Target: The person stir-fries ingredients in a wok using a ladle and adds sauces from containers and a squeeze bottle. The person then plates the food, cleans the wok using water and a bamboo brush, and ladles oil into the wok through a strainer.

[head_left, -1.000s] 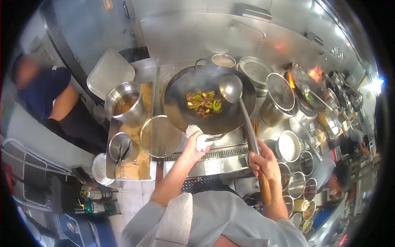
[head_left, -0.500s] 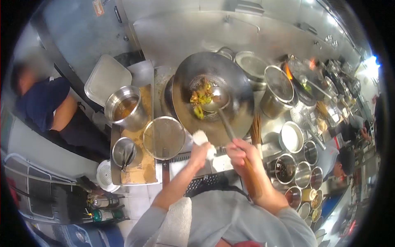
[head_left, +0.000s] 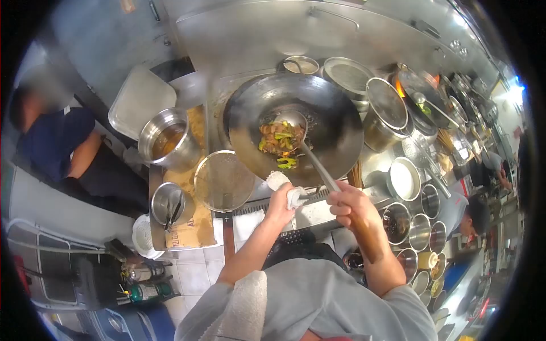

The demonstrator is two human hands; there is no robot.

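Observation:
A large dark wok holds a mix of green vegetables and brown meat. My left hand is closed around a white cloth at the wok's near handle. My right hand grips a long-handled ladle by its handle, partly hidden under my palm. The ladle's bowl lies inside the wok, against the far side of the food. A round mesh strainer rests just left of the wok.
At the left are a steel pot of brown liquid and a smaller pot with tongs. Strainers, bowls and a second wok with flame stand at the right. One person is at the left, another at the right.
The wok tilted up and shifted right, then came down flatter. The ladle's bowl went down from above the food into the wok, and my right hand moved inward and up with it.

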